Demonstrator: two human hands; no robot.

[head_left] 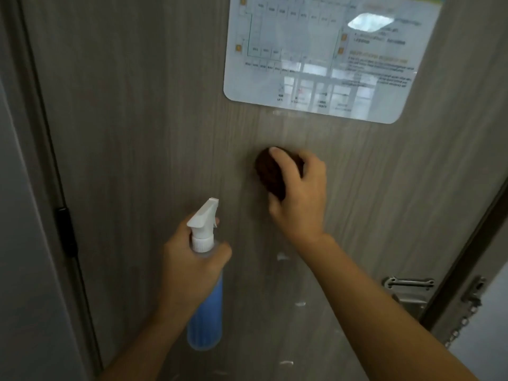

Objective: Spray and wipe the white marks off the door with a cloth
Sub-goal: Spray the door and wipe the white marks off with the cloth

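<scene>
Cloth [270, 174]: my right hand [298, 193] presses it, bunched, against the door [137, 119].
Sprayer [204, 270]: left hand [192, 265] wraps it.
Remaining: white marks [283, 256] below, I judge.

The right hand [298, 188] presses a cloth [270, 174] against the door [137, 119]; the cloth lies under its fingers and sticks out to their left. Above this hand a floor-plan notice [324, 53] is fixed on the door. The left hand [192, 268], lower and to the left, holds a spray bottle [204, 292] upright, nozzle toward the door. Marks [283, 256] dot the door below the right hand, between the forearms. A latch plate [408, 283] and door chain [464, 320] sit right of the right forearm; a hinge [66, 232] lies left of the left hand.
</scene>
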